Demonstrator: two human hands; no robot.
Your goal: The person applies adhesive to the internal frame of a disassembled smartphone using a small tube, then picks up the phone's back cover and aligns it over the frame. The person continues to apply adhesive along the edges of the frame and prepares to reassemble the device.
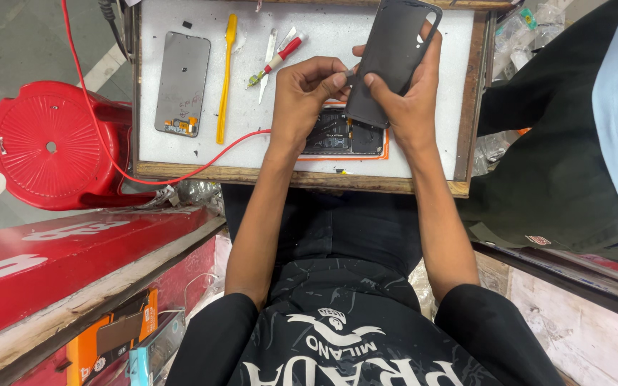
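Observation:
My right hand (410,100) grips a dark phone back cover (392,57) and holds it tilted above the white work board (323,43). My left hand (307,89) pinches a small thin tool against the cover's lower edge. Beneath both hands lies an opened phone body (341,136) with its black inner parts showing, resting on an orange outline. A detached phone screen (182,82) lies face down at the board's left.
A yellow pry stick (224,78), a red-handled screwdriver (280,57) and tweezers (269,53) lie on the board. A red cable (94,121) runs across it. A red plastic stool (51,143) stands to the left; another person in dark trousers (559,157) is at the right.

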